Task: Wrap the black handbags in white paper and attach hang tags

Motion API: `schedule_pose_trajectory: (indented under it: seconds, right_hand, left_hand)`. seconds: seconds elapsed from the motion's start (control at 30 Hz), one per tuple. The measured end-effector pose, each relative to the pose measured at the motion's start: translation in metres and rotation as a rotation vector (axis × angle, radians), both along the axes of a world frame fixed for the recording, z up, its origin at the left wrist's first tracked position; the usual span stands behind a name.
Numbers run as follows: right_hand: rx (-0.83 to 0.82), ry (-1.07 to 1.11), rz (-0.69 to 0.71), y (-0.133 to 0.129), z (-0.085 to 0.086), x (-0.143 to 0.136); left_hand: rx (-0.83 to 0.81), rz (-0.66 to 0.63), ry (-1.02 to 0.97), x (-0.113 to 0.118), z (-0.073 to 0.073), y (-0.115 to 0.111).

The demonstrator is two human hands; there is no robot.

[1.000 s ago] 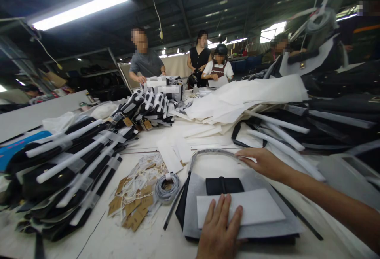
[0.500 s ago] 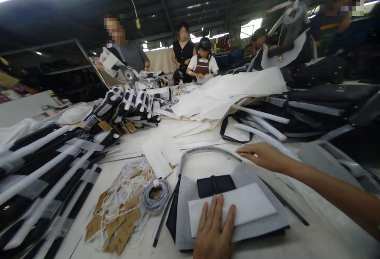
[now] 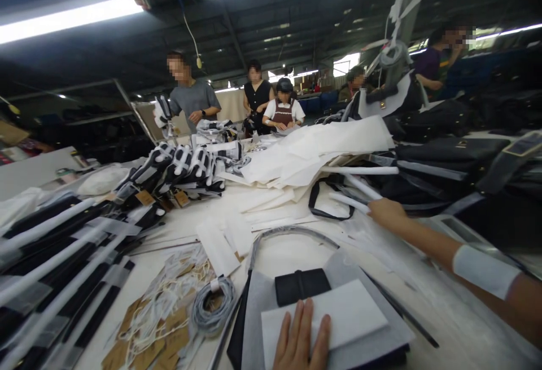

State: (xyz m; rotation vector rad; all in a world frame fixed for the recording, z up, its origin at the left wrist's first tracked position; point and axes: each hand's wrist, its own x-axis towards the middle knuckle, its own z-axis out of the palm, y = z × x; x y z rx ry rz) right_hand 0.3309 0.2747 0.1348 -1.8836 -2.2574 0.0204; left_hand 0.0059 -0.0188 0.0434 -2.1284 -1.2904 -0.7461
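My left hand (image 3: 301, 340) lies flat, fingers spread, on a folded white sheet (image 3: 355, 308). That sheet rests over a handbag faced with pale grey tissue paper (image 3: 339, 265). The bag's dark flap tab (image 3: 302, 286) shows above the sheet, and its wrapped handle (image 3: 292, 230) arches up behind. Farther out on the right, my right hand (image 3: 387, 215) is closed at the end of a white foam tube (image 3: 350, 203), beside a second tube; its fingertips are mostly hidden. A white band (image 3: 486, 270) wraps the forearm.
Brown tags with strings (image 3: 156, 308) and a grey coil (image 3: 213, 305) lie left of the bag. Wrapped black bags (image 3: 63, 257) fill the left side. White paper sheets (image 3: 313, 149) are heaped at centre, black bags (image 3: 449, 161) to the right. Several co-workers stand beyond the table.
My right hand has moved outward and right from beside the bag's handle to the white foam tube, and its fingers have closed. My left hand stays on the sheet. The view has tilted upward.
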Motion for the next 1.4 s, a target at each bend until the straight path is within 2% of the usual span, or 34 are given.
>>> schedule_pose_trajectory:
  seconds: [0.1, 0.2, 0.33, 0.43, 0.47, 0.53, 0.63, 0.7, 0.77, 0.83, 0.97, 1.07, 1.23, 1.3, 1.4]
  right_hand:
    - [0.069, -0.004, 0.038, -0.011, 0.014, -0.009]
    - [0.178, 0.048, 0.130, -0.043, 0.040, -0.019]
    - [0.325, 0.180, 0.272, -0.121, 0.078, -0.027]
    - [0.496, 0.246, 0.390, -0.196, 0.089, -0.026]
    - [0.538, 0.245, 0.395, -0.221, 0.086, -0.024]
    - [0.566, 0.234, 0.408, -0.264, 0.071, -0.020]
    - [0.568, 0.192, 0.529, -0.311, 0.030, -0.023]
    - [0.586, 0.177, 0.578, -0.329, 0.002, -0.035]
    - [0.612, 0.207, 0.564, -0.336, -0.020, -0.055]
    - [0.622, 0.261, 0.517, -0.335, -0.033, -0.080]
    - [0.631, 0.344, 0.438, -0.323, -0.046, -0.127]
    - [0.584, 0.388, 0.420, -0.317, -0.053, -0.149]
    - [0.490, 0.548, 0.475, -0.312, -0.060, -0.158]
    - [0.450, 0.682, 0.508, -0.310, -0.057, -0.156]
    - [0.302, 0.896, 0.510, -0.306, -0.051, -0.153]
  left_hand:
    - [-0.076, -0.029, 0.012, -0.002, 0.004, -0.002]
    - [-0.197, -0.041, 0.025, -0.003, 0.015, -0.006]
    - [-0.325, -0.050, 0.034, -0.003, 0.032, -0.006]
    - [-0.441, -0.076, 0.033, -0.005, 0.051, -0.001]
    - [-0.497, -0.085, 0.032, -0.007, 0.058, 0.002]
    - [-0.650, -0.089, 0.038, -0.008, 0.076, 0.007]
    - [-0.905, -0.061, 0.043, -0.008, 0.103, 0.016]
    - [-1.002, -0.049, 0.024, -0.008, 0.116, 0.020]
    - [-1.042, -0.063, 0.005, -0.008, 0.124, 0.023]
    - [-1.063, -0.080, -0.009, -0.008, 0.127, 0.024]
    - [-1.077, -0.098, -0.006, -0.010, 0.129, 0.025]
    - [-1.072, -0.101, -0.004, -0.009, 0.130, 0.024]
    - [-1.065, -0.102, -0.022, -0.010, 0.129, 0.021]
    - [-1.057, -0.114, -0.028, -0.013, 0.129, 0.019]
    - [-1.040, -0.159, -0.027, -0.018, 0.125, 0.015]
